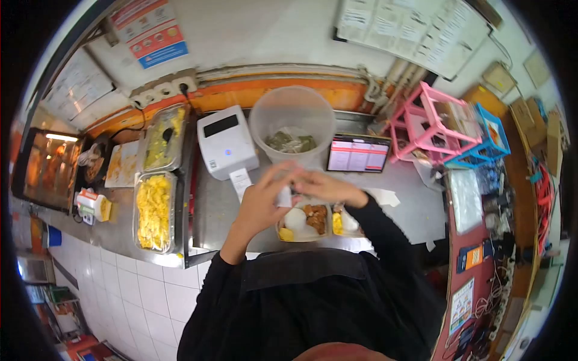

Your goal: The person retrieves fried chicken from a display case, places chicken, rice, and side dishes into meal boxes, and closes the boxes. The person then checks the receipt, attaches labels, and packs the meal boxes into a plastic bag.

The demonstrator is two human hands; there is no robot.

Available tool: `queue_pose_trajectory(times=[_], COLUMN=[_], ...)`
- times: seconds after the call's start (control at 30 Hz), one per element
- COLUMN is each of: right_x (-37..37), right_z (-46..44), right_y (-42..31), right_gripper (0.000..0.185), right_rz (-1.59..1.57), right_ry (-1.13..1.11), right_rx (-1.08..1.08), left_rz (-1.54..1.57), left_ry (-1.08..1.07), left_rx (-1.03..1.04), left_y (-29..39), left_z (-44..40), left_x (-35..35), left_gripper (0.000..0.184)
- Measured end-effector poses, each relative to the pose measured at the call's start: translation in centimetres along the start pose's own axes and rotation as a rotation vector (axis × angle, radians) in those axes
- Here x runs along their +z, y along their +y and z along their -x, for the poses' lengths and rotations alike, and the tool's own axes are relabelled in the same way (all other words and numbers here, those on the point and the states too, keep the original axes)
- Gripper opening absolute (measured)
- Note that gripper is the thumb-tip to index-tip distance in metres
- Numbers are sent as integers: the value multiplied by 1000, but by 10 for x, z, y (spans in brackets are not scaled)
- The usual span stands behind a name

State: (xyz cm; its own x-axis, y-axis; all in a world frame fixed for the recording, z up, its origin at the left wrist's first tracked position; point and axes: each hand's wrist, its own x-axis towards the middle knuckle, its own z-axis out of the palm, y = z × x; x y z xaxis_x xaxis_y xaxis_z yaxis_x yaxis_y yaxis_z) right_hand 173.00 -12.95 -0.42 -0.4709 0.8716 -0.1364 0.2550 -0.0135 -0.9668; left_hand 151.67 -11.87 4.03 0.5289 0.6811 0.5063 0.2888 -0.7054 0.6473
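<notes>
My left hand (pixel 260 201) is raised over the steel counter, fingers bent around a small white paper label (pixel 284 197). From the other side my right hand (pixel 328 188) meets it, with curled fingertips touching those of the left; what they pinch is hidden. Just below the hands sits an open food box (pixel 306 237) with white rice, browned pieces and something yellow. A second food box (pixel 352 226) beside it is partly covered by my right sleeve. A white label printer (pixel 227 141) stands behind my left hand, with a printed paper strip (pixel 240 182) hanging out.
Behind the hands is a clear plastic tub (pixel 293 108) with green leaves inside. A tablet (pixel 358 153) leans to its right, near pink and blue baskets (pixel 430 129). At left stand trays of yellow food (pixel 155 210) and a lit display case (pixel 48 165).
</notes>
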Motion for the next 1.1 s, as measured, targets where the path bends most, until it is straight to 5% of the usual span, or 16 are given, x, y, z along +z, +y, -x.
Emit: queue_pose_trajectory(times=[0.03, 0.1, 0.2, 0.23, 0.3, 0.33, 0.43, 0.5, 0.53, 0.63, 0.7, 0.73, 0.93, 1.1], right_x=[9, 26, 45, 48, 39, 36, 23, 4, -5, -21, -26, -22, 19, 19], right_z=[20, 62, 111, 124, 152, 166, 201, 216, 218, 216, 204, 192, 145, 125], right_y=[3, 19, 46, 56, 78, 93, 167, 164, 162, 160, 161, 171, 204, 242], right_gripper=[51, 48, 33, 31, 27, 23, 14, 16, 16, 12, 14, 13, 11, 13], right_rz=[-208, -460, -822, -888, -930, -953, 16, 234, 227, 258, 415, 562, 594, 768], right_ry=[-79, -20, -13, 12, 121, 235, 542, 679, 657, 745, 686, 794, 789, 761], right_rx=[104, 238, 217, 180, 307, 422, 144, 178, 178, 164, 314, 36, -119, -237], left_rz=[2, 34, 162, 167, 285, 182, -18, -129, -293, -415, -419, -443, -457, -595], left_ry=[-213, -273, -194, -200, -106, -66, 228, 327, 238, 242, 202, 197, -99, -390], left_rx=[36, 54, 135, 116, -141, -242, -457, -628, -785, -829, -689, -606, -347, -393], left_y=[8, 2, 11, 17, 28, 31, 25, 17, 21, 5, -19, -30, -87, -141], left_z=[-2, 14, 44, 57, 82, 93, 106, 110, 105, 107, 113, 114, 101, 118], left_x=[11, 46, 93, 106, 126, 131, 139, 133, 122, 121, 132, 142, 173, 184], left_gripper=[61, 63, 18, 18, 26, 14, 12, 6, 6, 12, 18, 25, 26, 20])
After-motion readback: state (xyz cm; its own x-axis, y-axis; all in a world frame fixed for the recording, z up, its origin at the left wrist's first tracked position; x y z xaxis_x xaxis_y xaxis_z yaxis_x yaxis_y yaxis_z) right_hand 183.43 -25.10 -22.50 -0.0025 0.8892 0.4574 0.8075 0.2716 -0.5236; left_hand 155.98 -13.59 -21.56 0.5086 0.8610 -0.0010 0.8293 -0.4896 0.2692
